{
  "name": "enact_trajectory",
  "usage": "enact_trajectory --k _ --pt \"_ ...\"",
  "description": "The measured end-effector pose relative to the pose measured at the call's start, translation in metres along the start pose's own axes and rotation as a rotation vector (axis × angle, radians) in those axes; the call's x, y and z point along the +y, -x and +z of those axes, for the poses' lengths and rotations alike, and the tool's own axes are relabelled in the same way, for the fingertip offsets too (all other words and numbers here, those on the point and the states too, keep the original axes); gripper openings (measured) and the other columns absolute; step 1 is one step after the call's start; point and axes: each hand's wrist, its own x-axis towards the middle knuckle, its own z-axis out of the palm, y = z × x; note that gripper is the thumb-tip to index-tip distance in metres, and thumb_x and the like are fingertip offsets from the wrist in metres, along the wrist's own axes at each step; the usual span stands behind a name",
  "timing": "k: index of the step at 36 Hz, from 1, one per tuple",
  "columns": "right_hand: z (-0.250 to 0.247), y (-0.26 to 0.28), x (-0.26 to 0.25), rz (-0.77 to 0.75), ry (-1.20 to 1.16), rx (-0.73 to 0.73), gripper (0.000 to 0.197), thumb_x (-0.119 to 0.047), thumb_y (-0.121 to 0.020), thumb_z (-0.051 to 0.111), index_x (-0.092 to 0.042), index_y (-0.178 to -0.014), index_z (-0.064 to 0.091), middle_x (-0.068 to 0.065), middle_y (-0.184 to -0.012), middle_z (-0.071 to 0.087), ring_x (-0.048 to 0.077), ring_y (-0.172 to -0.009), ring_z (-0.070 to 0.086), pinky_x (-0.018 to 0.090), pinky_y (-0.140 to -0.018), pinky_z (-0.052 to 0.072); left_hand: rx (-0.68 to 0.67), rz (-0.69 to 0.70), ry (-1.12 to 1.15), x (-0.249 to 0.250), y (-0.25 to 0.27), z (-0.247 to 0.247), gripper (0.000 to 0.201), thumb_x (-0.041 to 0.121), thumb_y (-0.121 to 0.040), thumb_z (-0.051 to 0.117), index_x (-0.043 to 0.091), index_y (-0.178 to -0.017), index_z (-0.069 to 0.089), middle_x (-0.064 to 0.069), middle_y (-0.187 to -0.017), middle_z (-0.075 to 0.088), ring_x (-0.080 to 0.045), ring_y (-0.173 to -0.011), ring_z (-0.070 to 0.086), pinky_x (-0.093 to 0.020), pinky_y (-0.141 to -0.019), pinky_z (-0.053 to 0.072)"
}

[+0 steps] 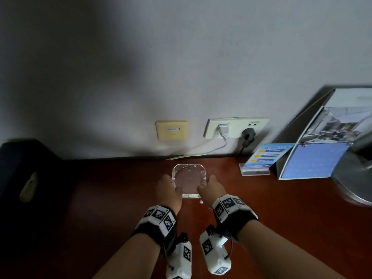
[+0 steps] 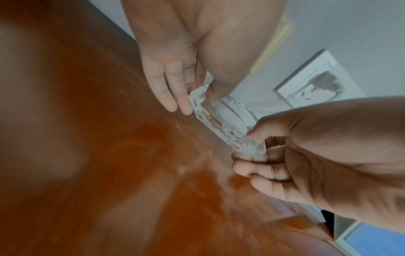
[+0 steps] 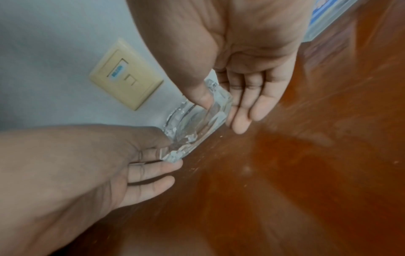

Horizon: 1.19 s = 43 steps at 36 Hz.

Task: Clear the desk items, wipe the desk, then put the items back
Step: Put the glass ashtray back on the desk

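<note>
Both the left hand [image 1: 170,193] and right hand [image 1: 211,190] gripped the ashtray [image 1: 189,177] near the back edge of the desk [image 1: 261,208], with sign [image 1: 259,160] and lamp [image 1: 354,178] at its right end, so clearing seemed barely begun.

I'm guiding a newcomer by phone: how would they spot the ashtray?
On the red-brown desk, look near the wall below the socket plates. There, left hand and right hand grip the ashtray. Unlike the blue stands to its right, it is clear glass, square with cut corners.

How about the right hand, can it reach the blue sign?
Probably, once free: the right hand grips the glass ashtray, and only bare desk lies between it and the blue sign.
</note>
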Motion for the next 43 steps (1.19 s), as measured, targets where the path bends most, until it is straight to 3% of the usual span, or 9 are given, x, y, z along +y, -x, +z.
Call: enact_trajectory --k 4,8,15,20,23,27,32,37,43 --pt "-0.008 -0.009 0.014 0.014 -0.056 0.002 0.032 -0.023 -0.091 0.047 -0.006 -0.118 0.042 0.018 -0.113 0.062 0.033 -0.102 0.061 0.033 -0.081 0.048 -0.014 -0.007 -0.018 0.012 -0.005 0.019 0.022 0.017 -0.091 0.053 0.002 -0.106 0.051 -0.013 -0.11 0.06 -0.029 -0.102 0.057 -0.028 -0.071 0.036" --pt "-0.02 -0.019 0.028 0.017 -0.061 0.021 0.032 -0.022 -0.092 0.047 -0.005 -0.119 0.041 0.019 -0.114 0.061 0.035 -0.105 0.06 0.031 -0.079 0.042 -0.022 -0.013 -0.022 0.025 -0.009 0.038 0.022 0.014 -0.09 0.054 0.001 -0.107 0.051 -0.013 -0.112 0.059 -0.028 -0.102 0.057 -0.026 -0.069 0.035" --pt "-0.031 -0.038 0.045 0.026 -0.113 -0.009 0.036 -0.022 -0.088 0.051 -0.006 -0.118 0.037 0.021 -0.112 0.062 0.036 -0.102 0.062 0.036 -0.083 0.047 -0.042 -0.006 0.022 0.043 -0.02 0.065 0.025 0.016 -0.085 0.061 0.001 -0.104 0.052 -0.014 -0.109 0.059 -0.029 -0.099 0.058 -0.034 -0.075 0.044" --pt "-0.037 -0.051 0.054 0.021 -0.157 0.004 0.033 -0.02 -0.088 0.05 -0.007 -0.115 0.036 0.022 -0.105 0.065 0.036 -0.096 0.064 0.034 -0.08 0.046 -0.038 0.007 0.028 0.052 -0.023 0.079 0.028 0.015 -0.086 0.061 0.001 -0.108 0.051 -0.014 -0.114 0.057 -0.028 -0.104 0.056 -0.026 -0.071 0.036" --pt "-0.039 -0.057 0.059 0.026 -0.193 0.011 0.034 -0.022 -0.086 0.051 -0.01 -0.114 0.037 0.02 -0.103 0.065 0.035 -0.093 0.065 0.039 -0.085 0.05 -0.04 0.002 0.043 0.059 -0.024 0.084 0.027 0.012 -0.087 0.057 -0.001 -0.111 0.05 -0.016 -0.117 0.055 -0.03 -0.106 0.056 -0.028 -0.074 0.039" --pt "-0.045 -0.062 0.063 0.024 -0.188 0.035 0.034 -0.019 -0.089 0.05 -0.007 -0.119 0.039 0.018 -0.103 0.059 0.035 -0.102 0.06 0.034 -0.08 0.044 -0.045 0.013 0.042 0.066 -0.023 0.087 0.028 0.012 -0.087 0.057 -0.001 -0.111 0.049 -0.017 -0.118 0.054 -0.031 -0.107 0.055 -0.033 -0.081 0.042" --pt "-0.046 -0.065 0.064 0.013 -0.136 0.039 0.041 -0.024 -0.093 0.048 -0.008 -0.129 0.037 0.018 -0.122 0.055 0.035 -0.108 0.058 0.037 -0.089 0.045 -0.063 0.017 0.031 0.071 -0.022 0.09 0.03 0.011 -0.088 0.055 -0.002 -0.114 0.048 -0.018 -0.12 0.052 -0.031 -0.11 0.054 -0.034 -0.083 0.042" --pt "-0.051 -0.064 0.068 0.036 -0.162 0.051 0.049 -0.026 -0.092 0.049 -0.007 -0.133 0.031 0.025 -0.119 0.058 0.038 -0.109 0.058 0.039 -0.091 0.045 -0.077 0.019 0.023 0.073 -0.022 0.092 0.031 0.014 -0.089 0.055 -0.002 -0.114 0.048 -0.017 -0.121 0.052 -0.031 -0.111 0.053 -0.035 -0.085 0.043" --pt "-0.054 -0.063 0.067 0.021 -0.097 0.045 0.049 -0.022 -0.094 0.046 -0.01 -0.139 0.03 0.018 -0.13 0.054 0.037 -0.113 0.056 0.038 -0.094 0.044 -0.079 0.026 0.03 0.073 -0.022 0.092 0.029 0.014 -0.088 0.056 -0.001 -0.112 0.048 -0.016 -0.12 0.053 -0.031 -0.11 0.054 -0.037 -0.086 0.043"
